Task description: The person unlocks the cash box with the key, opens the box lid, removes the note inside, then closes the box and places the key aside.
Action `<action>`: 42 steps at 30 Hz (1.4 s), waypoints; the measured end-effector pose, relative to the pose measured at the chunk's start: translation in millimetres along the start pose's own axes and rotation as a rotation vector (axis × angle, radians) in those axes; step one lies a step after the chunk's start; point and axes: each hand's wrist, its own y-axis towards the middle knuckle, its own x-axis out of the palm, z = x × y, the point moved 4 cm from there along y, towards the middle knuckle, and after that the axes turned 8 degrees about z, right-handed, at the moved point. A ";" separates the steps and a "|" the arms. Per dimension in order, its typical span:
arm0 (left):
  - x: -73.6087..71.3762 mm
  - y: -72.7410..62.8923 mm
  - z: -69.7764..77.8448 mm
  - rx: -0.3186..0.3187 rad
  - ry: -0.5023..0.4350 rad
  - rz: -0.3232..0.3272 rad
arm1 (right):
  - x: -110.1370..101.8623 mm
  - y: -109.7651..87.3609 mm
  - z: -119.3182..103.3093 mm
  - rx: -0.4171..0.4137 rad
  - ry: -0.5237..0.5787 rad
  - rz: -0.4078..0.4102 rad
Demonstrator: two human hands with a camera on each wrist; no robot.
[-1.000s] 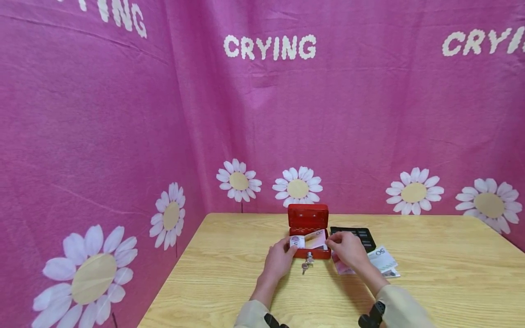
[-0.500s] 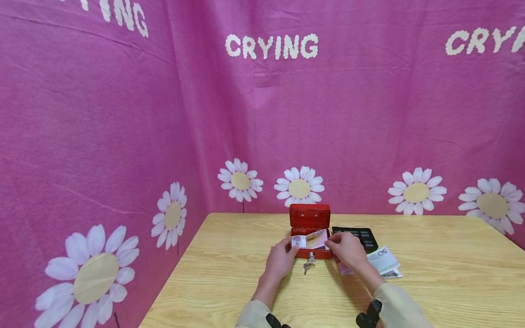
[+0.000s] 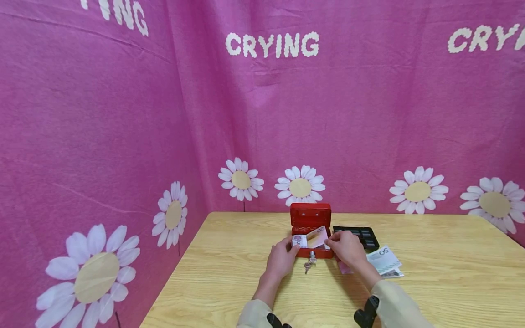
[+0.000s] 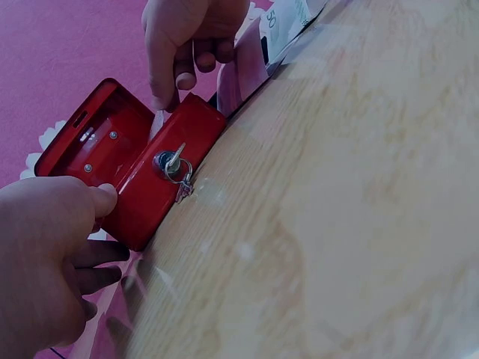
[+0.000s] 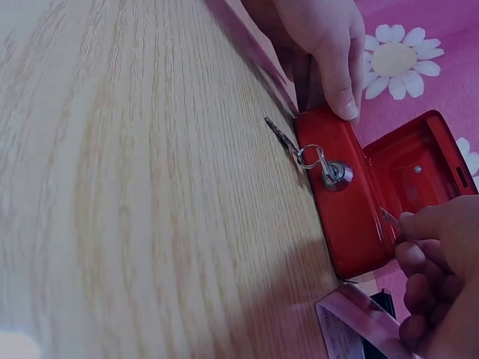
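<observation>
A red cash box (image 3: 324,253) stands on the wooden table with its lid raised at the back. Keys (image 4: 184,185) on a ring hang from its front lock. My left hand (image 3: 282,260) grips the box's left end, thumb on the rim and fingers outside. At the right end, the thumb and forefinger of my right hand (image 3: 349,249) pinch a pink 20 banknote (image 3: 318,238), which lies tilted inside the box. Another banknote (image 3: 299,240) marked 5 lies in the left part of the box. The box's floor is mostly hidden.
A black coin tray (image 3: 370,238) lies just right of the box. Nearer the front, a green 50 banknote (image 3: 384,259) and other notes lie partly under my right forearm. A pink curtain (image 3: 262,136) with daisies hangs behind the table.
The pink 20 banknote has tilted more, its far end raised inside the box. My left hand keeps its grip on the box, and the right hand has barely moved. The head view has shifted slightly.
</observation>
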 end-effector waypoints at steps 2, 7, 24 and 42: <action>0.2 0.0 0.1 -0.005 -0.002 -0.003 | -0.1 0.3 -0.4 0.000 -0.001 0.004; 0.5 0.5 -0.3 -0.008 -0.009 -0.002 | 1.0 0.3 0.4 -0.013 -0.002 0.016; -0.2 -1.6 -0.3 -0.008 -0.016 -0.008 | 6.8 -4.9 0.3 0.037 0.159 0.036; -0.5 -2.3 -0.1 0.022 -0.002 0.007 | -9.8 -10.9 -10.2 0.053 0.279 0.060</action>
